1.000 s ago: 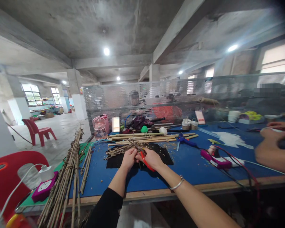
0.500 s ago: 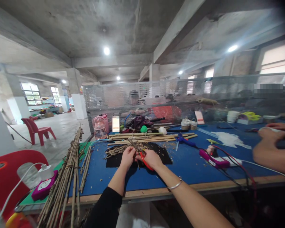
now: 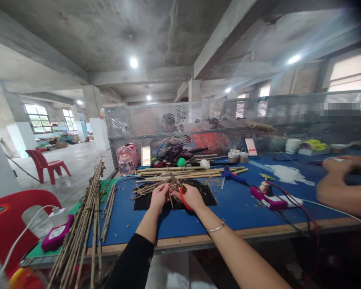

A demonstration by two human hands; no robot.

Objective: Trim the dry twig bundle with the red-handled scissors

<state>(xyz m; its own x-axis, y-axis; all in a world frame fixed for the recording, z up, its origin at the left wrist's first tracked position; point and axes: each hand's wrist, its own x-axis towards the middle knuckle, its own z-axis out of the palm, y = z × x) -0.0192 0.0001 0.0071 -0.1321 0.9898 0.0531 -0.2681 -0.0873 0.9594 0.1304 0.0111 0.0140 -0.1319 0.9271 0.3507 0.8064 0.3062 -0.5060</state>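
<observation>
One blue tabletop (image 3: 234, 204): it spreads beneath your work, with a mesh partition (image 3: 132, 124) standing along its far side.
Room: you sit under a concrete ceiling (image 3: 156, 36), with a red chair (image 3: 18, 200) at the near left.
Black mat (image 3: 209, 194): it lies beneath your hands, the twig pile (image 3: 144, 190) spread over its left part and pale sticks (image 3: 192, 174) just beyond.
Left hand (image 3: 159, 197): your fingertips are pinched narrow on a thin twig (image 3: 171, 202), which points down toward the mat.
Right hand (image 3: 191, 196): your fingers wrap the red-handled cutters (image 3: 182, 199); whether the blades are parted, I cannot tell.
Wooden front edge (image 3: 246, 233): both your forearms reach over it.
Left margin: blue shows between your left arm and the short stalks (image 3: 108, 212); past those, the long stalk bundle (image 3: 81, 228) overhangs the front edge.
Right margin: a broader stretch of blue lies between your right arm and the purple power strip (image 3: 269, 198); the glue gun (image 3: 236, 176) is farther back, a co-worker's arm (image 3: 337, 192) well apart.
Twig, against half a second ago: more of it shows below your left fingertips, and the blades stand steeper; bundle, power strip and glue gun lie as they did.
</observation>
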